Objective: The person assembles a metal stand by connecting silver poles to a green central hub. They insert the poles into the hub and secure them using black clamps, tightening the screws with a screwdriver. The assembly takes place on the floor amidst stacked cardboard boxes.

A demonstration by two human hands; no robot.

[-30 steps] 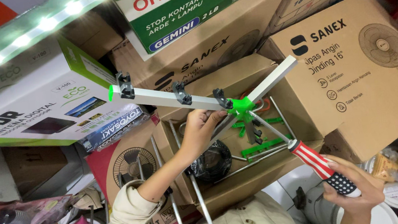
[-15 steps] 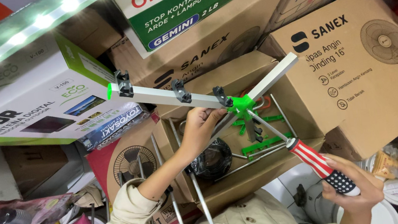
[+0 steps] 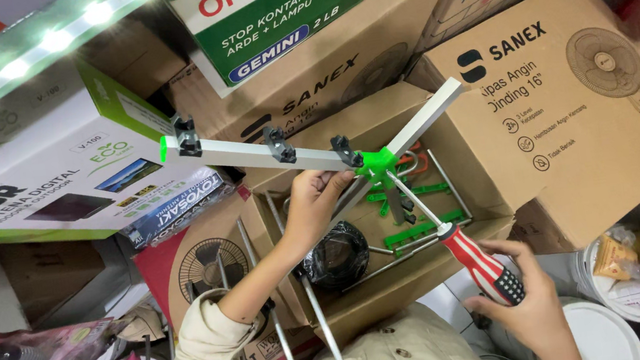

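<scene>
Barely shifting since before, antenna boom (image 3: 251, 152) staying raised

Left hand (image 3: 315, 205) gripping stiff, light boom near green joint (image 3: 377, 162); right hand (image 3: 527, 305) closing around striped screwdriver (image 3: 473, 263)

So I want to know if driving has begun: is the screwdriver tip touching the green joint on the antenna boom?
Touching. The head view shows the screwdriver shaft running up into the green joint, with no gap visible.
</scene>
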